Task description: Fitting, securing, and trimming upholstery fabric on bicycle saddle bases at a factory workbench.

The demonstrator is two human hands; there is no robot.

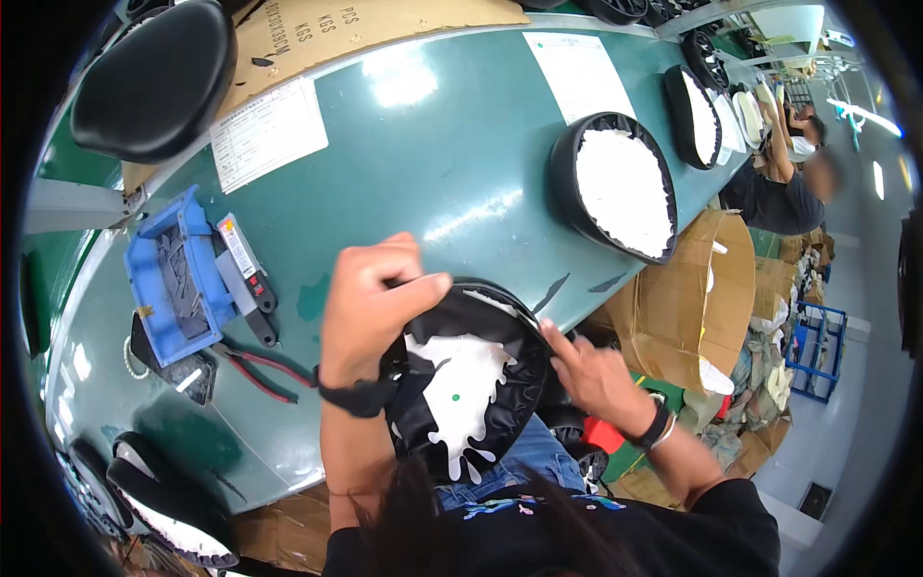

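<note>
Head view: left hand [370, 298] bent over, fingers clamped on the black seat cover [466, 380]; right hand [591, 370] fingers together against its edge.

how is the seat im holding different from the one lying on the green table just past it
The held seat is gripped by the left hand and right hand; the table seat lies untouched on the green table. The held seat's black cover reaches unevenly over its white underside; the table seat's white area is broad and oval. Both are black-edged, underside up.

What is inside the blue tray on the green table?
The blue tray holds a pile of small dark metal pieces, probably staples or clips. Its floor beneath them is hidden.
</note>
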